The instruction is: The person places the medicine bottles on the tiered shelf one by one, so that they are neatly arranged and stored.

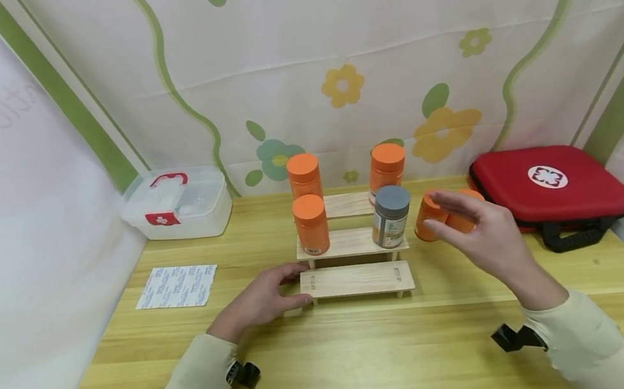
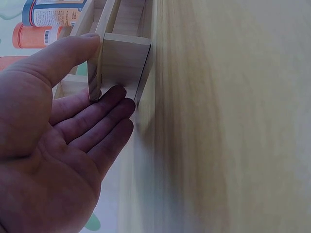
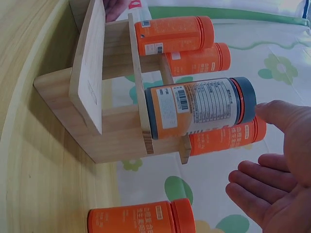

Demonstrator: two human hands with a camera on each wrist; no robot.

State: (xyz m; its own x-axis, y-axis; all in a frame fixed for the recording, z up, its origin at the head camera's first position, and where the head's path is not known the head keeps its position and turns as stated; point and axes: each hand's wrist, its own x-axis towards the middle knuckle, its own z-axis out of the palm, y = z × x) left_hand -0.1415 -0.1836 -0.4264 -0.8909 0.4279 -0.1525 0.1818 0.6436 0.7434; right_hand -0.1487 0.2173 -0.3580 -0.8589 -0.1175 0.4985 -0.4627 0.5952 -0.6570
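Observation:
A three-step wooden rack [image 1: 356, 279] stands mid-table. My left hand [image 1: 260, 300] holds the left end of its lowest step, thumb on one side of the board [image 2: 124, 53] and index finger on the other, the remaining fingers stretched out. On the middle step stand an orange jar [image 1: 312, 225] at the left and a grey-lidded jar [image 1: 391, 227] at the right. Another orange jar [image 1: 304, 175] and a similar one [image 1: 386, 163] occupy the top step. My right hand [image 1: 490, 238] hovers with nothing in it, fingers spread, partly hiding two orange jars [image 1: 429, 223] on the table.
A red first-aid case [image 1: 559, 182] with a black handle lies at the right. A clear plastic box [image 1: 198, 214] with a red handle sits at the back left, behind a white printed sheet [image 1: 177, 287]. Printed fabric walls [image 1: 272, 45] enclose the table.

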